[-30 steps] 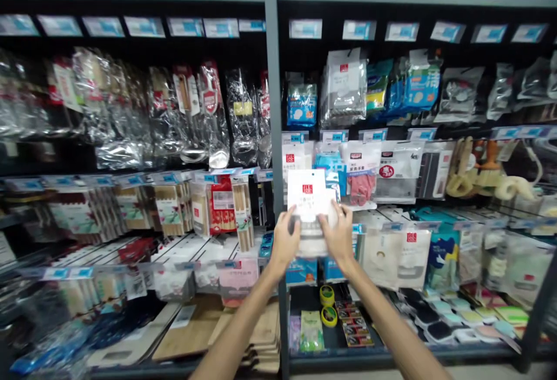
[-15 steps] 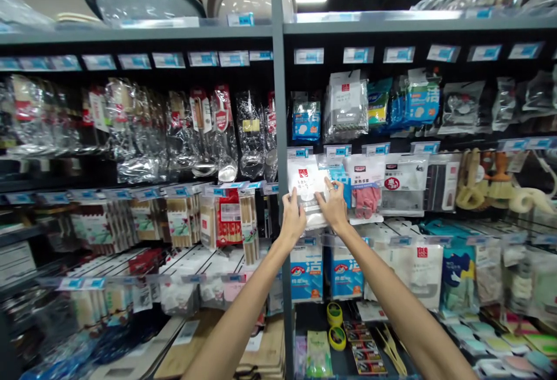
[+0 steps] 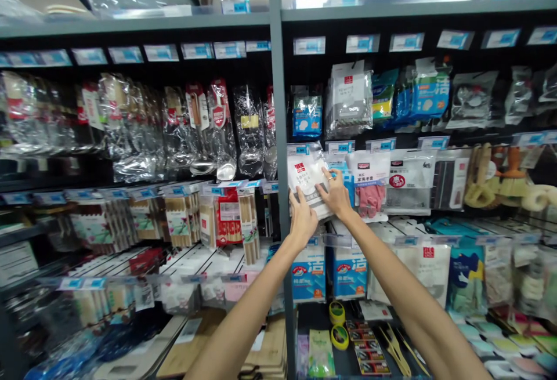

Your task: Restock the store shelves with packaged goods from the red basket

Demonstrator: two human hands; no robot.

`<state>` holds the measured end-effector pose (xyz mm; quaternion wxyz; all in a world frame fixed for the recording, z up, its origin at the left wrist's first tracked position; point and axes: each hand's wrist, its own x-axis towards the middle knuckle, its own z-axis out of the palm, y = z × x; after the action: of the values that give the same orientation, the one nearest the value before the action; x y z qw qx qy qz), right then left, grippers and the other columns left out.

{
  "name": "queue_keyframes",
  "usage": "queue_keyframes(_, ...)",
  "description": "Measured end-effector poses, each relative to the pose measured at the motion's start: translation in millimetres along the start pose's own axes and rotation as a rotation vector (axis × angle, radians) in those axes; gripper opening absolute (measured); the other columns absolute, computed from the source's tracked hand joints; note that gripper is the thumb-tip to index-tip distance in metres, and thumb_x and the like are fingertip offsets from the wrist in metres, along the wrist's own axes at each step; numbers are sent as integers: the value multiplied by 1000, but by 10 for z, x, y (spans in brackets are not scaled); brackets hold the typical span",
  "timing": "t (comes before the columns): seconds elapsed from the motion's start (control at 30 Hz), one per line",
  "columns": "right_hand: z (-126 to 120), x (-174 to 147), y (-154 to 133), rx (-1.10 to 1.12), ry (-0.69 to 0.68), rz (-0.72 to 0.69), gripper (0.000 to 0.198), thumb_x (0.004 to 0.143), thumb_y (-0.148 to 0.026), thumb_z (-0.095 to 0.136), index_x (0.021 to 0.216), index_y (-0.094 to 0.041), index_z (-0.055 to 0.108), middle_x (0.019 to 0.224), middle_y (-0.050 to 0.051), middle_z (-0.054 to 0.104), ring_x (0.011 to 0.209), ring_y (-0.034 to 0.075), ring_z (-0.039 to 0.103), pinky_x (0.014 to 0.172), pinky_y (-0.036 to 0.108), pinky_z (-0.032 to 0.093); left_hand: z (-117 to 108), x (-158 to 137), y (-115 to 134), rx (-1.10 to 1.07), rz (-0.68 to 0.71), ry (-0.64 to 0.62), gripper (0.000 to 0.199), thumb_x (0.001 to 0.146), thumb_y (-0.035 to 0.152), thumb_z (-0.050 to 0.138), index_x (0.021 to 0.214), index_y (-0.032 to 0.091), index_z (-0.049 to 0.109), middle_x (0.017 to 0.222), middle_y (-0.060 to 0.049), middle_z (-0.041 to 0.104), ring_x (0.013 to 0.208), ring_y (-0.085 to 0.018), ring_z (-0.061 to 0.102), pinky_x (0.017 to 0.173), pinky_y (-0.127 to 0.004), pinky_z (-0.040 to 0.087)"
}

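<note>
A flat white-and-grey plastic packet with a red square logo hangs tilted at the left end of a hook row. My left hand is at its lower edge, thumb and fingers closed on the packet. At its right side, my right hand grips the edge, fingertips on the front; a ring shows on one finger. Just behind the right hand hangs a blue packet, partly covered. Beside it is a pack of pink household gloves. The packet's back is hidden.
A grey shelf post rises just left of the hands. Bagged ladles and spoons hang to its left. Blue packs hang below the hands, and price-tag strips stick out. Wooden cutting boards lie low on the left.
The white-and-grey packet has tilted, its lower end swinging to the right. My left hand has moved right and slightly down along its lower edge. The view has shifted slightly.
</note>
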<state>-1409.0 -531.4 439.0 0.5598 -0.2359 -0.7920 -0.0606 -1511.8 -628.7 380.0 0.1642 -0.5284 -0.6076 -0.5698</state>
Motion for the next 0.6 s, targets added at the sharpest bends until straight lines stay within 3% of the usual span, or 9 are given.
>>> queue_keyframes(0.2,30,63,51,-25,-88,65,66,98,-41,59,158,-22,40,144,18,44,108,32,66,89,43,57,146,113,-28,-41,-145,37,83,86,18,56,162,6,23,168,-28,11,156,-42,23,126,-50,26)
queue_keyframes(0.43,218,-28,126,64,-198,55,74,95,-35,64,160,-19,33,142,20,41,108,30,66,96,43,54,180,53,-73,107,-119,30,90,81,11,57,161,-2,17,170,-32,-3,159,-44,8,126,-54,22)
queue_keyframes(0.6,400,-143,-21,60,-158,78,77,95,-27,61,161,-16,25,139,21,39,110,31,66,95,43,54,256,-142,-171,224,-13,41,97,73,1,56,161,1,16,171,-29,-1,160,-39,1,128,-53,16)
